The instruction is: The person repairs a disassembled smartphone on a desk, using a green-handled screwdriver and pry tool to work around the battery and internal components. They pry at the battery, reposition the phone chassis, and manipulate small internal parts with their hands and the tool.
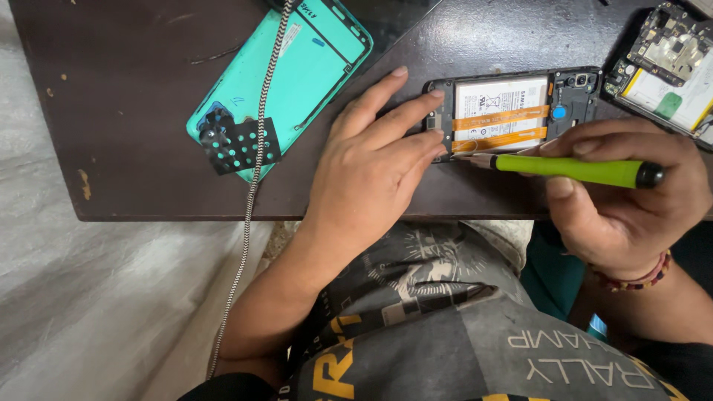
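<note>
Dark table (148, 148) is bearing the opened phone (512, 111); left hand (371, 171) is pressing it flat, unclenched, right hand (624, 200) is clenching the green screwdriver (572, 169), whose tip could slip and gouge the battery (499, 100)

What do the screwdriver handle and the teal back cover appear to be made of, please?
Screwdriver: handle looks like matte green plastic or rubber, evenly coloured with a black end cap. Back cover: likely thin glossy plastic, judging by its smooth teal sheen.
</note>
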